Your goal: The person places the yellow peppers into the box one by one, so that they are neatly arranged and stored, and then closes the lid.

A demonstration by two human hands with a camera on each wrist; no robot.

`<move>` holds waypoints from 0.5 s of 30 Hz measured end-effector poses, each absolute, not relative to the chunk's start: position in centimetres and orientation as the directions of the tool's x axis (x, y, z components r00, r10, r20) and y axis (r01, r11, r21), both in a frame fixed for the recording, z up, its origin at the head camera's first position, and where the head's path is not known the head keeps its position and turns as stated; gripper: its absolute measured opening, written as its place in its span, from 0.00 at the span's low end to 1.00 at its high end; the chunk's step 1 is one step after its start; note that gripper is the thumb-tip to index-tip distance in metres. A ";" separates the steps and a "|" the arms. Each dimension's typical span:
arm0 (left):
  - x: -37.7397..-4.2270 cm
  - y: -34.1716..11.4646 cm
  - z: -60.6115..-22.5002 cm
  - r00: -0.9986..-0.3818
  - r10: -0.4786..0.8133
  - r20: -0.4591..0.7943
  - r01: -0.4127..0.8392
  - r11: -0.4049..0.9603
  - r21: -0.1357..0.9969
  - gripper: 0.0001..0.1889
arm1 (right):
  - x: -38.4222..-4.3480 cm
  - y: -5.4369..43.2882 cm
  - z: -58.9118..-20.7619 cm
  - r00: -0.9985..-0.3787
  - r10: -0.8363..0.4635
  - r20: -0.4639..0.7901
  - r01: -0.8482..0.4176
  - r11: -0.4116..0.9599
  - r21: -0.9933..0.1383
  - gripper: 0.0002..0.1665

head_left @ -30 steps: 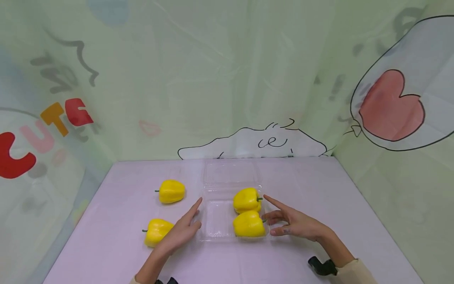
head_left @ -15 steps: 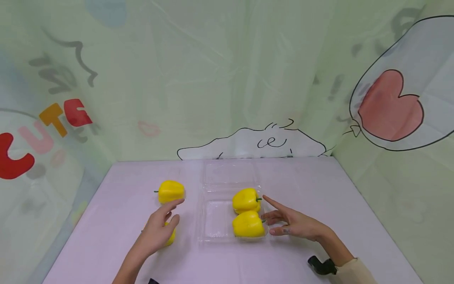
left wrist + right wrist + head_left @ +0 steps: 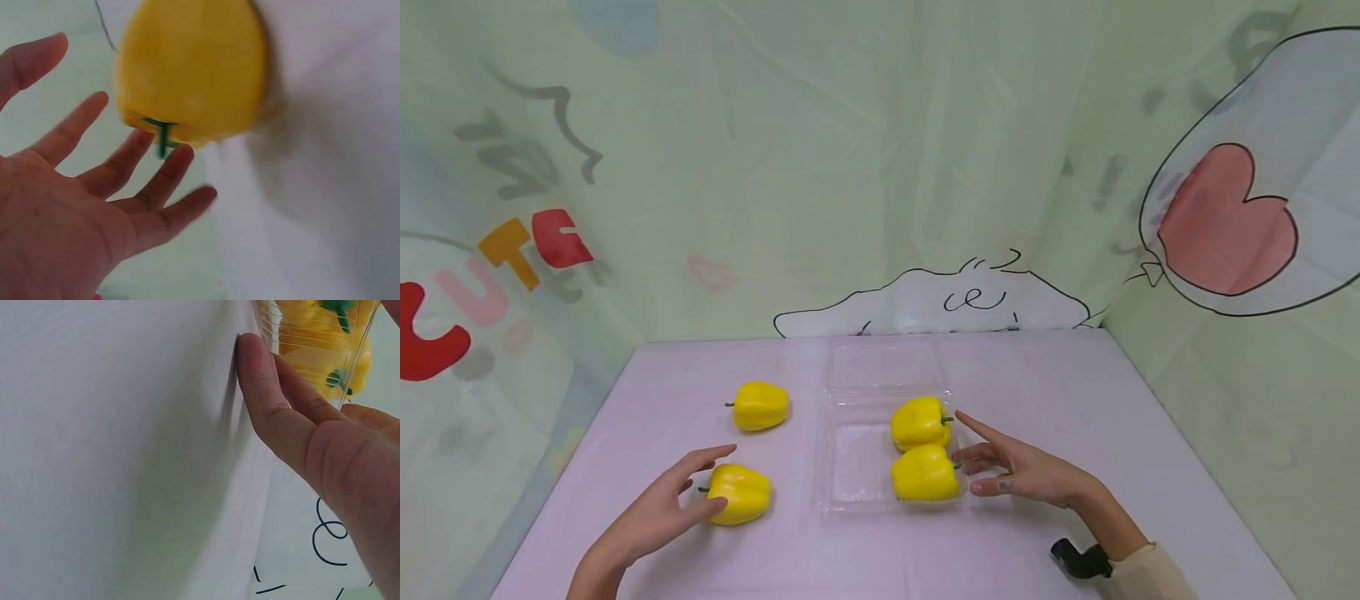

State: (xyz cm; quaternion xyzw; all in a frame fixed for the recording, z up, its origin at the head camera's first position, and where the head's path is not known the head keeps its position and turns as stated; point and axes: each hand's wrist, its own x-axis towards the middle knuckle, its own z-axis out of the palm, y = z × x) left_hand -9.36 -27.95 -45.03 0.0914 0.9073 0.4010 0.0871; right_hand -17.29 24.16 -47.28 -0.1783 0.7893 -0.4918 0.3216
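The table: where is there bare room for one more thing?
Free: table beyond the right hand, right of the lid; in front of the tray; tray's left half. Crowded: its right half, two peppers; left side, left hand and two loose peppers.

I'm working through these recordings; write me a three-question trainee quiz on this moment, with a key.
1. Count: how many round yellow bell peppers with green stems sit in the clear plastic hinged box?
2. True or false: the box is closed.
3. Choose: the left hand is right beside
A) the balloon print
B) the loose pepper nearer the person
C) the box's far edge

Key: 1. Two. 2. False; its lid lies open. 3. B.
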 end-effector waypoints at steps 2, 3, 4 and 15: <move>-9.8 -28.4 -45.9 -0.959 0.243 -0.146 0.040 0.627 0.778 0.37 | -17.3 24.2 -47.3 -0.732 -0.591 -0.338 0.040 0.458 -0.888 0.63; -10.0 -28.6 -46.3 -0.954 0.247 -0.168 0.019 0.612 0.791 0.38 | -17.3 24.2 -47.2 -0.731 -0.592 -0.339 0.041 0.457 -0.888 0.63; -10.1 -28.8 -46.6 -0.950 0.249 -0.186 0.000 0.599 0.801 0.38 | -17.3 24.2 -47.2 -0.730 -0.593 -0.339 0.042 0.456 -0.889 0.63; -10.6 -29.1 -48.1 -0.942 0.217 -0.257 -0.098 0.554 0.827 0.38 | -17.2 24.3 -47.4 -0.727 -0.596 -0.340 0.063 0.435 -0.898 0.62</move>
